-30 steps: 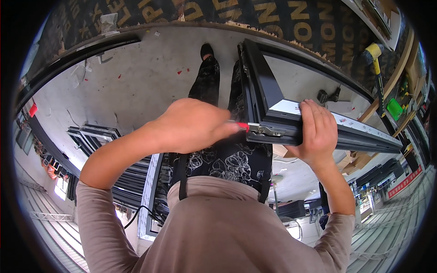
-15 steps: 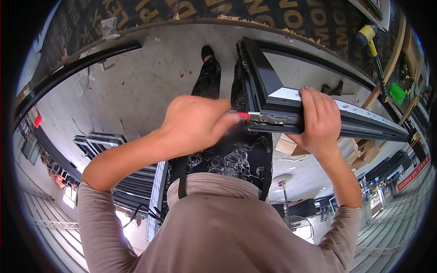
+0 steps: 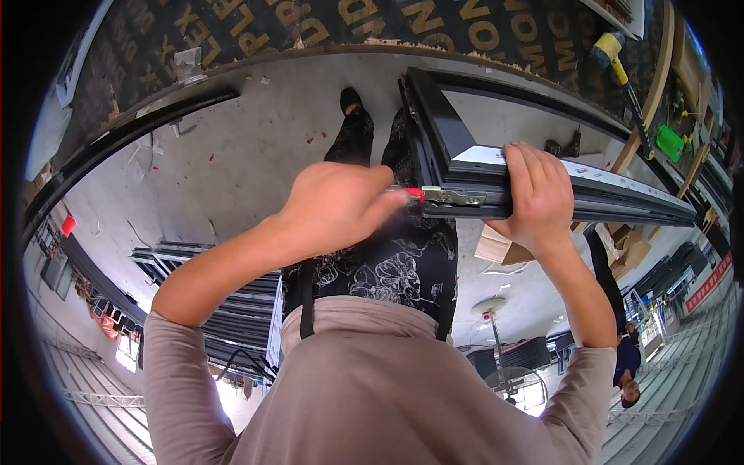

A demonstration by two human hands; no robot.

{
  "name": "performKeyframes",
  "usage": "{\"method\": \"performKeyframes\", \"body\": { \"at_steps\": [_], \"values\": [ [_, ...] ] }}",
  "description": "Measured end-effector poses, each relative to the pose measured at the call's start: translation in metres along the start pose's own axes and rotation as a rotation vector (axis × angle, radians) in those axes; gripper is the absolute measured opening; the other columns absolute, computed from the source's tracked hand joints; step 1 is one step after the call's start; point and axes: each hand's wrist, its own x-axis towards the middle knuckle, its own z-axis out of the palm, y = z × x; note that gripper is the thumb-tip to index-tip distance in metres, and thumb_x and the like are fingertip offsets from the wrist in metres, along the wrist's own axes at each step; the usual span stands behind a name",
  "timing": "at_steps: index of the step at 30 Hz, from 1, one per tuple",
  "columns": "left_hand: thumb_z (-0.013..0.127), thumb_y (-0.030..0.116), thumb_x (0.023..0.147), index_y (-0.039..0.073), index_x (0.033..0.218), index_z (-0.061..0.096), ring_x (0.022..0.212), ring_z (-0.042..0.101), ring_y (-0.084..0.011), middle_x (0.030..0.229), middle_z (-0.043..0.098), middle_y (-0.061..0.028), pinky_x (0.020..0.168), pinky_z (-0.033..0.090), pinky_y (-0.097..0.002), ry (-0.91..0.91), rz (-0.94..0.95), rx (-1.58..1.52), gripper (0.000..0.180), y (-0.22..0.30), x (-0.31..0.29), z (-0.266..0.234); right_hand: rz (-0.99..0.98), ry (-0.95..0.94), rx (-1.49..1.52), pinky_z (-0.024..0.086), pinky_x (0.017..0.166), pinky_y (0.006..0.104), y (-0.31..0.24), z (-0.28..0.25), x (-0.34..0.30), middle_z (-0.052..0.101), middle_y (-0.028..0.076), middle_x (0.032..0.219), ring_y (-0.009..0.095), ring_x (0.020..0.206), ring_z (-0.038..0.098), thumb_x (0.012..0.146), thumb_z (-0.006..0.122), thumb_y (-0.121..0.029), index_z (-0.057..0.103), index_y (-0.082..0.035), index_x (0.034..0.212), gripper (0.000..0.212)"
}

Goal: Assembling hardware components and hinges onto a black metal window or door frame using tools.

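A black window frame [image 3: 443, 128] with a mitred corner and a white protective strip extends in front of me toward the right. My right hand [image 3: 540, 190] is closed over its near bar, fingers on top and thumb beneath. At the bar's left end sits a silver metal hardware piece [image 3: 457, 198], like a hinge or corner fitting. My left hand [image 3: 341, 203] is closed round a slim item with a red end [image 3: 416, 193], which meets the left end of that hardware. Most of the item is hidden by my fingers, so its kind is unclear.
Across the far side runs a dark printed board [image 3: 310, 31] with a chipped edge. A yellow-and-black mallet [image 3: 620, 66] and a green tray [image 3: 669, 142] lie at the far right. Stacked black profiles [image 3: 240, 310] are at left, cardboard [image 3: 496, 246] at right. Another person [image 3: 628, 360] is at the lower right.
The view has shifted slightly. Both hands keep their grips, and the red end stays at the hardware. Another person has come into view at the lower right.
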Motion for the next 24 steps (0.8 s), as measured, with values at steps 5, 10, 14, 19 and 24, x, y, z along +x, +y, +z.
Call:
{"method": "performKeyframes", "body": {
  "at_steps": [5,10,14,19,24],
  "values": [
    [0.047,0.039,0.101,0.001,0.101,0.064,0.088,0.064,-0.0278,0.093,0.067,-0.0147,0.079,0.050,-0.0378,0.120,0.139,-0.254,0.042,-0.029,-0.001,-0.008,0.003,0.015,0.003,0.046,0.093,0.0445,0.001,-0.001,-0.001,0.062,0.019,0.112,0.035,0.104,0.061,0.054,0.084,-0.038,0.055,0.003,0.119,0.082],
    [0.028,0.049,0.105,-0.002,0.110,0.065,0.112,0.059,-0.0231,0.112,0.067,-0.0140,0.103,0.041,-0.0366,0.262,-0.106,-0.699,0.063,-0.093,-0.010,-0.010,0.011,0.003,0.004,0.046,0.093,0.0446,-0.001,-0.002,0.001,0.062,0.019,0.112,0.035,0.104,0.060,0.053,0.083,-0.038,0.056,0.003,0.119,0.082],
    [0.017,0.063,0.100,-0.001,0.132,0.052,0.138,0.038,-0.0269,0.140,0.051,-0.0162,0.120,0.015,-0.0407,0.261,-0.100,-1.036,0.080,-0.052,0.011,0.024,0.022,0.002,-0.001,0.046,0.093,0.0447,-0.003,-0.004,0.003,0.063,0.019,0.111,0.036,0.103,0.060,0.053,0.083,-0.037,0.056,0.003,0.118,0.081],
    [0.017,0.058,0.102,-0.002,0.137,0.047,0.144,0.028,-0.0253,0.148,0.043,-0.0142,0.121,0.008,-0.0407,0.397,-0.117,-1.216,0.076,-0.059,0.014,0.019,0.000,0.018,0.010,0.047,0.090,0.0449,0.000,-0.002,0.005,0.063,0.020,0.111,0.037,0.102,0.061,0.054,0.083,-0.038,0.056,0.003,0.117,0.080],
    [0.029,0.049,0.104,0.002,0.125,0.059,0.141,0.035,-0.0248,0.137,0.054,-0.0144,0.120,0.014,-0.0416,0.614,-0.521,-1.197,0.060,-0.137,-0.015,-0.004,0.002,0.008,0.032,0.047,0.090,0.0449,-0.003,-0.001,0.008,0.063,0.021,0.111,0.037,0.101,0.061,0.052,0.083,-0.040,0.057,0.003,0.116,0.082]
  ]
}}
